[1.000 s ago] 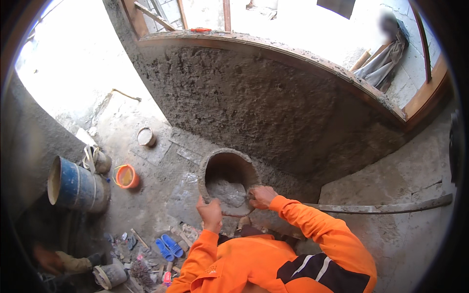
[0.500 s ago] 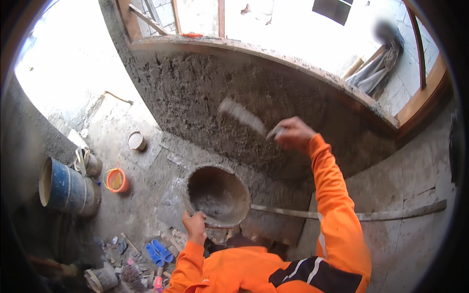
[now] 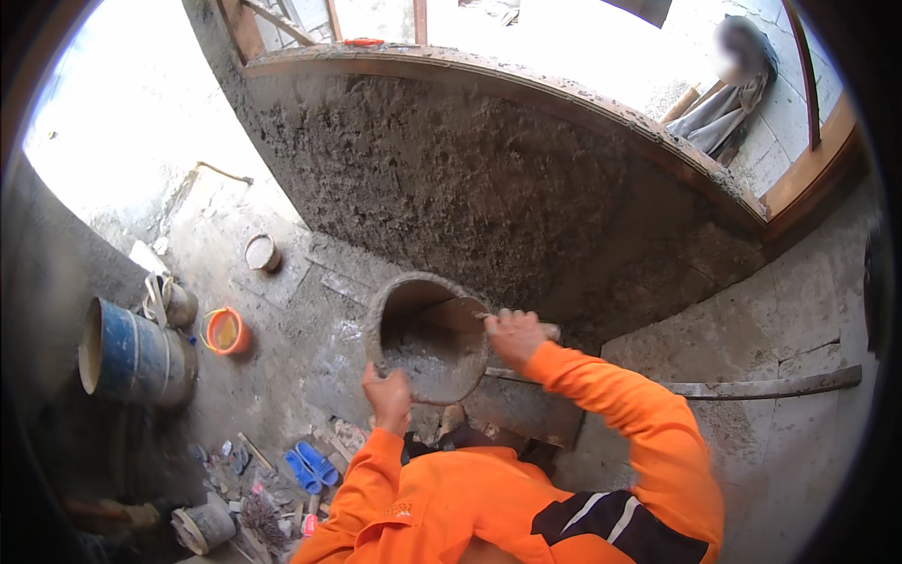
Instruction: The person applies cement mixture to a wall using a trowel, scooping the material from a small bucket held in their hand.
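My left hand [image 3: 388, 397] is closed on the near left rim of a round, mortar-crusted tub [image 3: 378, 305]. The tub is tilted and has some wet grey mortar [image 3: 427, 362] at its bottom. In my right hand [image 3: 516, 339] is a trowel [image 3: 456, 316], gripped by its handle, with the blade reaching over the right rim into the tub. Beyond the tub stands a low wall [image 3: 413, 169] covered in rough, wet-looking mortar.
A wooden window frame [image 3: 526, 80] tops the wall. On the left are a blue drum [image 3: 136, 352], an orange bucket [image 3: 225, 332] and a small pail [image 3: 262, 252]. Blue sandals [image 3: 312, 467] lie among debris. A long wooden strip [image 3: 770, 387] extends to the right.
My right hand has come down from the wall, bringing the trowel into the tub. The tub has tilted and risen slightly, still held by my left hand.
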A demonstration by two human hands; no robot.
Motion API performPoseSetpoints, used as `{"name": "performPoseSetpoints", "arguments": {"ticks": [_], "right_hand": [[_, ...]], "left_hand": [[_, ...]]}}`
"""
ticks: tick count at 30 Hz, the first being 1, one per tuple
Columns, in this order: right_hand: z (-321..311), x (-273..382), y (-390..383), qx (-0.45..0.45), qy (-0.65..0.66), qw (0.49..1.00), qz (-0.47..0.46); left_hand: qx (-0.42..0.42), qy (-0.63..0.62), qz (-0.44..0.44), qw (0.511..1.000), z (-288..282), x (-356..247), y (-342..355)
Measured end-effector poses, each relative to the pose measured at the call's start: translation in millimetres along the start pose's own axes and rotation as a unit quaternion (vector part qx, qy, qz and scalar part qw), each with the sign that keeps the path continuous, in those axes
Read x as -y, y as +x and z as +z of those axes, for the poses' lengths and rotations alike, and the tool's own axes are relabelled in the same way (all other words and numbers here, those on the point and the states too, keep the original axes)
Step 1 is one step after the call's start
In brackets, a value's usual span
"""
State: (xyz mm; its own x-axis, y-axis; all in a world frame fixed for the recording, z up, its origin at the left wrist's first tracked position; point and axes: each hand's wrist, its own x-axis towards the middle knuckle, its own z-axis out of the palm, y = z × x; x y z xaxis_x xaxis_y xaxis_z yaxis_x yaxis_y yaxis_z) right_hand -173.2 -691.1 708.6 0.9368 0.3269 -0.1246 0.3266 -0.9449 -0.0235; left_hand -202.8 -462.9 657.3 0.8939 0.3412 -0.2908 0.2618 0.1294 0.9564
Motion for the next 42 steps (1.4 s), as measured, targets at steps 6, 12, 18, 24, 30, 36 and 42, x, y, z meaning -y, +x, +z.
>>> {"name": "performPoseSetpoints", "arguments": {"ticks": [6, 12, 18, 24, 30, 36, 42], "right_hand": [[45, 34, 4, 0.122, 0.172, 0.977, -0.045], [51, 41, 13, 0.136, 0.235, 0.962, -0.016], [48, 54, 35, 0.036, 0.168, 0.975, -0.138], [4, 91, 69, 0.191, 0.296, 0.915, -0.198], [13, -65, 250, 0.198, 0.311, 0.927, -0.071], [-96, 3, 214, -0.040, 0.277, 0.958, -0.064], [-28, 147, 152, 0.059, -0.112, 0.959, -0.252]], "left_hand": [[-0.022, 0.017, 0.142, 0.989, 7, 2, -17], [-0.119, -0.053, 0.088, 0.988, -17, 9, -13], [-0.227, -0.145, -0.116, 0.956, -46, 37, 5], [-0.285, -0.166, -0.106, 0.938, -108, 67, -3], [-0.352, -0.098, -0.082, 0.927, -131, 41, -5], [-0.386, -0.083, -0.066, 0.916, -162, 27, 6], [-0.278, 0.041, 0.059, 0.958, -159, 24, 51]]}}
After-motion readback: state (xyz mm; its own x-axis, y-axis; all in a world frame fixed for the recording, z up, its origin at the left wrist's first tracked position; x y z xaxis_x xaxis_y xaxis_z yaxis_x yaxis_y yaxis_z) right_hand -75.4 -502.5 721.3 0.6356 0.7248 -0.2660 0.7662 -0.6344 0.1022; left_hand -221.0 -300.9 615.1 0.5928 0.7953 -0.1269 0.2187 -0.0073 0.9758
